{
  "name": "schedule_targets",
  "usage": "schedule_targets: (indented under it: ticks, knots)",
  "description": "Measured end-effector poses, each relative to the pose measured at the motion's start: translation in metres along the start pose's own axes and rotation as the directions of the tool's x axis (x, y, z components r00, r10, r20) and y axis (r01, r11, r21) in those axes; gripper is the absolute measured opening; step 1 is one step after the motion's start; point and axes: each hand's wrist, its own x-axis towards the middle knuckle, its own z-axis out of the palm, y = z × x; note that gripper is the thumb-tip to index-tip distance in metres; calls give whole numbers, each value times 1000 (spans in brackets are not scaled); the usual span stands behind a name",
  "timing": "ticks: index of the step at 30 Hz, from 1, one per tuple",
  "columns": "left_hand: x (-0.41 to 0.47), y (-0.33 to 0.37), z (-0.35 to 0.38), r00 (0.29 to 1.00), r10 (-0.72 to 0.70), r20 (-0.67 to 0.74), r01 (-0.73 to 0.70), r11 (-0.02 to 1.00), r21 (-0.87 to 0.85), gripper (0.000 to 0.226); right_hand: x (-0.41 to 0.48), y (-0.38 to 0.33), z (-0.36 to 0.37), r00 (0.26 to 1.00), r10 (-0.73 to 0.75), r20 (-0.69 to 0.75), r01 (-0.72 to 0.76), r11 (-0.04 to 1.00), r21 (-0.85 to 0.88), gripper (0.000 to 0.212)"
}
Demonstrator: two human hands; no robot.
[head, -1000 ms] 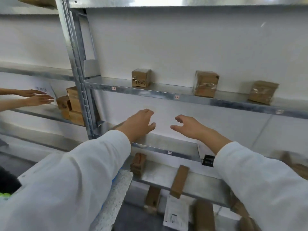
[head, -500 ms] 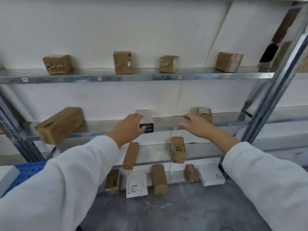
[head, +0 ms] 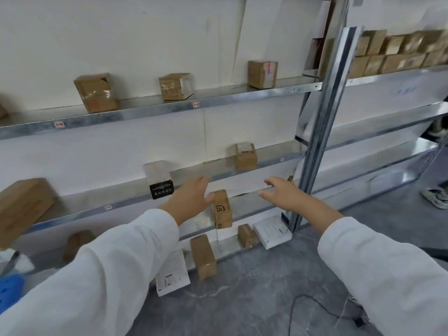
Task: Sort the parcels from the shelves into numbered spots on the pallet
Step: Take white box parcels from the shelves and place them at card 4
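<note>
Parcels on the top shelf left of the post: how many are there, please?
3: left parcel, middle parcel, right parcel; another may be cut off at far left.

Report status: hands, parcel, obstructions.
Left hand open, empty. Right hand open, empty. SF-marked parcel upright between them, ungripped. Nothing blocking it.

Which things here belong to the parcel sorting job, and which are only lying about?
For the job:
left hand and right hand, both open, holding nothing
white box with black label
SF parcel
small brown parcel on the middle shelf

Only lying about:
black cable on the floor
shoe at the right edge
</note>
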Motion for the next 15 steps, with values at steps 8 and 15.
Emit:
schedule_targets:
  ticks: [8, 15]
  knots:
    - [37, -6, 56, 994, 1, 113, 2, 1000, -21, 46, 40, 26, 25, 993, 57, 103, -54, 998, -26, 62]
    - [68, -62, 83, 987, -117, 112, 126, 988, -84, 51, 110, 1, 65, 977, 82, 196, -75, 996, -42, 61]
